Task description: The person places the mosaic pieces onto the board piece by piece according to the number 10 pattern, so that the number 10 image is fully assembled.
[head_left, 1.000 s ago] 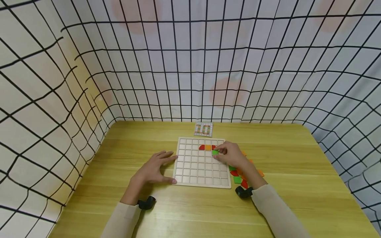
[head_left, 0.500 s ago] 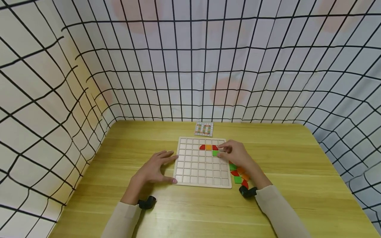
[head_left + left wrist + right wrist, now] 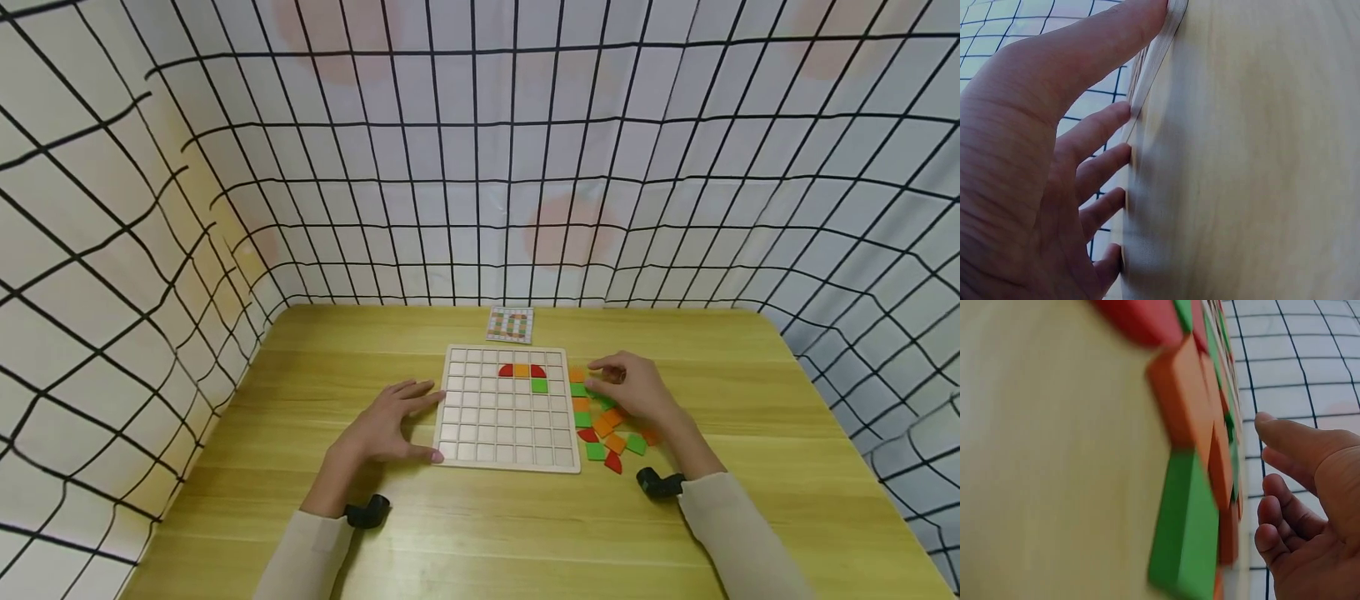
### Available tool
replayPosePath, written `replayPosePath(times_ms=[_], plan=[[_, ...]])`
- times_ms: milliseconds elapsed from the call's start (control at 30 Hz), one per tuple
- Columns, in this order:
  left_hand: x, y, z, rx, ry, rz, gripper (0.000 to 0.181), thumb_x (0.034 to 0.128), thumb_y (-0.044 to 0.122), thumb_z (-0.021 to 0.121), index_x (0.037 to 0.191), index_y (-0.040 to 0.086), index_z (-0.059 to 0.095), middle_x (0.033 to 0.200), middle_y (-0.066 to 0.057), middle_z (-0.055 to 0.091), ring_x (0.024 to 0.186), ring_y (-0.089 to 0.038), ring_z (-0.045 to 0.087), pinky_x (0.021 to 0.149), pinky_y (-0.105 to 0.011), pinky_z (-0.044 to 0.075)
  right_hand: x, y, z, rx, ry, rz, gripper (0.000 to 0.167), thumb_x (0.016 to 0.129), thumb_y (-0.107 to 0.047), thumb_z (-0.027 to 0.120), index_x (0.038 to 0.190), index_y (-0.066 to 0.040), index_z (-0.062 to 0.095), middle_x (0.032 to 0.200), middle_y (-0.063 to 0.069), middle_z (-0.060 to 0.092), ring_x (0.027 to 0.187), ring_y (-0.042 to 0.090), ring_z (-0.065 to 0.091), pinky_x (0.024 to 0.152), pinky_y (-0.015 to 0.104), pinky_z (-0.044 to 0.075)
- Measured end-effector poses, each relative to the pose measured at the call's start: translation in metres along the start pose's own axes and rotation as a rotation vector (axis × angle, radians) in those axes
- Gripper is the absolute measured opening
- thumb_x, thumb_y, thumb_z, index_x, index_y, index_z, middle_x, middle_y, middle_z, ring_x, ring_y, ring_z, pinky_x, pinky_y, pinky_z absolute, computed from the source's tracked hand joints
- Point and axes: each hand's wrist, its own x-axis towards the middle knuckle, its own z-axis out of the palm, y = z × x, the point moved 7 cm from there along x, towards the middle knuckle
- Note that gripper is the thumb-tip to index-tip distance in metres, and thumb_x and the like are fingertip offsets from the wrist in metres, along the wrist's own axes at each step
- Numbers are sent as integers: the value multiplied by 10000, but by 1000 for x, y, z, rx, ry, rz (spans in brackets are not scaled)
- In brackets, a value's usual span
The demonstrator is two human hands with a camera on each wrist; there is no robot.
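Note:
A pale wooden grid board (image 3: 498, 427) lies on the table. Set in its upper cells are an orange square tile (image 3: 522, 371) between two red rounded tiles, and a green square tile (image 3: 539, 386) below the right one. My left hand (image 3: 386, 423) rests at the board's left side, fingers spread, with thumb and index finger touching its edge. Right of the board my right hand (image 3: 637, 389) hovers over loose tiles, holding nothing. In the right wrist view its thumb and index finger reach forward, the others loosely curled, near a green tile (image 3: 1185, 525) and orange tiles.
Behind the board lies a small card (image 3: 511, 325) with a printed coloured pattern. Several loose tiles, orange, green and red (image 3: 613, 462), are scattered along the board's right side. The wooden table (image 3: 480, 533) is bordered by white walls with a black grid.
My right hand has withdrawn from the green and red tiles on the board and moved right, over the loose tiles. The left hand has stayed at the board's edge.

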Motion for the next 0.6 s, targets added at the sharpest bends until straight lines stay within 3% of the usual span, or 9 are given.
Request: replayPosePath(times_ms=[300, 600], plan=[[1, -3, 1, 0, 7, 7, 996, 717, 683, 817, 1565, 299, 462, 1673, -52, 359, 1558, -408, 256, 1182, -716, 277, -9, 16, -14, -39, 17, -14, 401, 936, -369, 772, 1218, -84, 745, 1064, 105, 687, 913, 213, 601, 797, 361, 520], [0, -1, 1, 6, 7, 11, 1001, 718, 696, 809, 1568, 305, 456, 1673, -51, 359, 1561, -401, 256, 1189, -709, 272, -10, 24, -13, -44, -1, 5, 418, 939, -369, 769, 1228, -68, 737, 1051, 98, 663, 886, 213, 557, 769, 328, 494]])
